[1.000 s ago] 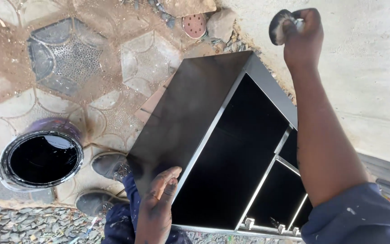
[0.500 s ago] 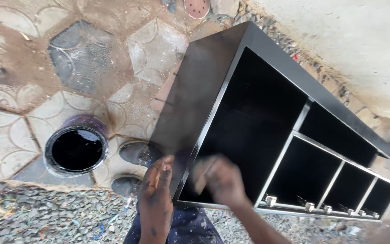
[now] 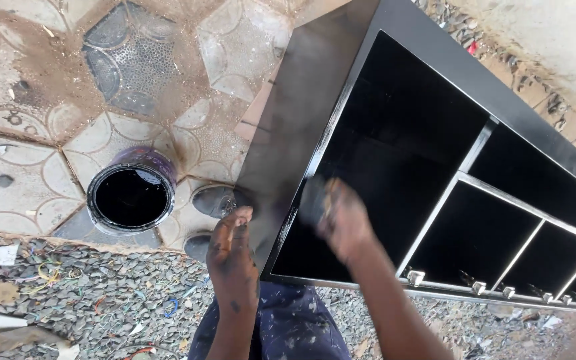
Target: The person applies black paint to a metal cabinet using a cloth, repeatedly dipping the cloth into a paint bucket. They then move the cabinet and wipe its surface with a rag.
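Observation:
A black-painted cabinet (image 3: 315,87) with several open compartments lies on its side on the ground. My left hand (image 3: 231,260), stained with paint, rests flat against the lower end of its glossy side panel. My right hand (image 3: 345,223) is blurred by motion at the cabinet's front edge. It is closed on a small dark pad (image 3: 311,200) that touches the edge beside the big left compartment (image 3: 395,167). Small metal fittings (image 3: 478,288) line the bottom rail.
An open can of black paint (image 3: 131,197) stands on the patterned paving (image 3: 28,113) left of the cabinet. My two dark shoes (image 3: 215,200) sit between can and cabinet. Littered gravel (image 3: 68,300) covers the near ground. A pale wall (image 3: 555,33) runs behind the cabinet.
My right hand has come down from high by the wall to the cabinet's front edge. The view has closed in and shifted right. My left hand stays on the side panel.

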